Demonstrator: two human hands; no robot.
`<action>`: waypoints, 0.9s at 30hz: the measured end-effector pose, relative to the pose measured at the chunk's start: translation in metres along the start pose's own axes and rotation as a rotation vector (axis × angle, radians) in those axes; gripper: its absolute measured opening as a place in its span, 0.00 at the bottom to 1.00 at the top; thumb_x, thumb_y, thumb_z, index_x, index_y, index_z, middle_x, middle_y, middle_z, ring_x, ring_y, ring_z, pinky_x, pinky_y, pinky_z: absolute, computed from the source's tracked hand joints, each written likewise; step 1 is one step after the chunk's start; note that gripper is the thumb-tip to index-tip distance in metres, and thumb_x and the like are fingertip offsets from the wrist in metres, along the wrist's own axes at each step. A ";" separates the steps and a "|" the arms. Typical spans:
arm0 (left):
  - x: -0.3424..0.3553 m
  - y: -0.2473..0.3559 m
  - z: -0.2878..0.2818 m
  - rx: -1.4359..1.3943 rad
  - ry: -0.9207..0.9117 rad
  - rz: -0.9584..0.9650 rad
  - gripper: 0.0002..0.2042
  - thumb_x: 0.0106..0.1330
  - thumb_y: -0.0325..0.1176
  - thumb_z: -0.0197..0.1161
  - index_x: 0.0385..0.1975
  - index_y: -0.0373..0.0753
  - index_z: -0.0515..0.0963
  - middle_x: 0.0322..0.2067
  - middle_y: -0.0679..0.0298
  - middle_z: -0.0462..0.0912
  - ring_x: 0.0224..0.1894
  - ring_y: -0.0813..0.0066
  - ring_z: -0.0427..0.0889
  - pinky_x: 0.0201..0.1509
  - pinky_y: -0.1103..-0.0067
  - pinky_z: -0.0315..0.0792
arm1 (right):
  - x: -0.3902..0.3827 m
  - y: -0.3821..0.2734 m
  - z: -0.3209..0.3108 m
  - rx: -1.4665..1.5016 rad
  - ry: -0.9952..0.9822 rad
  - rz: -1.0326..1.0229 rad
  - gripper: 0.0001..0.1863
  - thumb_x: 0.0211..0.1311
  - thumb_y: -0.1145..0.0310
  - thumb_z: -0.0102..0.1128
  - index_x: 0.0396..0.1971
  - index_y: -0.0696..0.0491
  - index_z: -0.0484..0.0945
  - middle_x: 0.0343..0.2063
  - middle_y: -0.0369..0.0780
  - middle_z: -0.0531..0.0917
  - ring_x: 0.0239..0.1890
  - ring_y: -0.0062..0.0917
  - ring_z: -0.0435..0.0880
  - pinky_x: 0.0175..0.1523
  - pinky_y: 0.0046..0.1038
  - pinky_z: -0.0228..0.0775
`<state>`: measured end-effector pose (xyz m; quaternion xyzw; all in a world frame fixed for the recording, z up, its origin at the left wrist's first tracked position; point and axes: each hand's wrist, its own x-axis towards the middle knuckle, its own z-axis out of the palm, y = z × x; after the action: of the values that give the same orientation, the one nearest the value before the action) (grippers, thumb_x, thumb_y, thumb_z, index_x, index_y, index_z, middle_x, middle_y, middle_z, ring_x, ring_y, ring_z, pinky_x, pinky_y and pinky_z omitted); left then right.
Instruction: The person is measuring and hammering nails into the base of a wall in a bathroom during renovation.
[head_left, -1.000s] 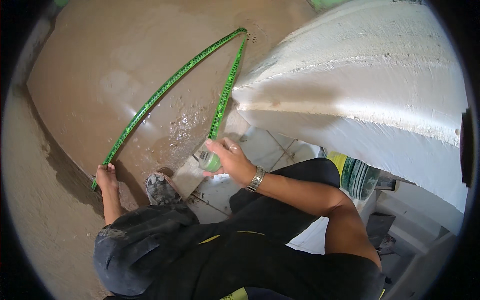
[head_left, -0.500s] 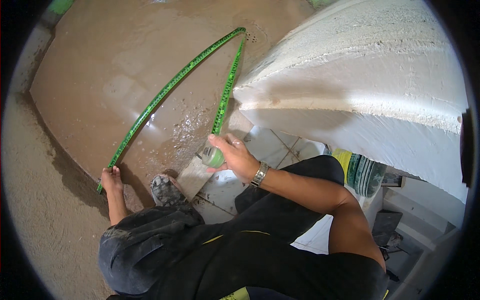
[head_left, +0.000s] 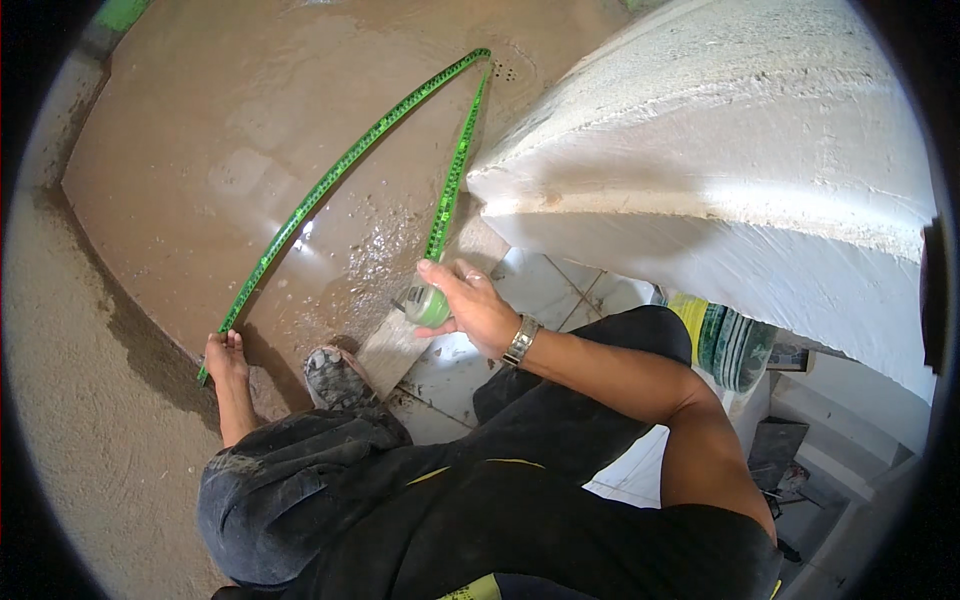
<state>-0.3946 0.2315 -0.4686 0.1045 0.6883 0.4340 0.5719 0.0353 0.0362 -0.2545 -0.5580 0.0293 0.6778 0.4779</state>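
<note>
A green tape measure [head_left: 427,303] with a clear round case sits in my right hand [head_left: 474,309], its fingers wrapped around it. From the case the green blade [head_left: 340,170] runs away over the wet brown floor, folds sharply beside a small drain, and comes back in a long curve to the left. Near the blade's free end, my left hand [head_left: 227,357] pinches it low beside the rough left wall. The very tip pokes out past my fingers close to where floor and wall meet.
Wet, muddy floor [head_left: 200,170] spreads ahead, with drain holes [head_left: 505,73] at the far side. A whitish plastered wall [head_left: 720,150] bulges in from the right. Stacked buckets [head_left: 730,345] stand beneath it. My dusty shoe [head_left: 338,380] rests by a pale threshold strip [head_left: 392,352] and white tiles.
Both hands keep their hold on the tape. The folded blade has shifted very slightly, and the view has moved a little.
</note>
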 end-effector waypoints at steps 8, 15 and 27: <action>-0.005 0.003 0.004 0.016 0.040 0.000 0.04 0.62 0.22 0.54 0.34 0.38 0.70 0.31 0.64 0.74 0.30 0.73 0.79 0.36 0.77 0.79 | 0.006 0.003 -0.006 -0.013 -0.036 -0.008 0.51 0.67 0.52 0.62 0.68 0.71 0.39 0.61 0.47 0.67 0.58 0.33 0.76 0.49 0.42 0.84; -0.005 0.002 0.005 0.020 0.036 0.002 0.03 0.63 0.23 0.55 0.34 0.39 0.71 0.30 0.65 0.74 0.30 0.73 0.79 0.38 0.76 0.78 | 0.000 -0.001 0.001 0.005 0.034 -0.014 0.34 0.68 0.53 0.61 0.55 0.63 0.54 0.54 0.44 0.71 0.52 0.31 0.79 0.46 0.40 0.86; -0.005 0.004 0.004 0.029 0.029 0.000 0.02 0.62 0.25 0.54 0.32 0.40 0.71 0.28 0.66 0.74 0.29 0.75 0.79 0.35 0.77 0.77 | 0.004 -0.003 -0.003 0.006 0.007 0.042 0.59 0.67 0.54 0.62 0.68 0.70 0.22 0.66 0.50 0.61 0.60 0.35 0.75 0.52 0.44 0.83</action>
<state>-0.3906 0.2327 -0.4616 0.1067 0.7028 0.4254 0.5601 0.0397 0.0383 -0.2577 -0.5583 0.0445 0.6857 0.4650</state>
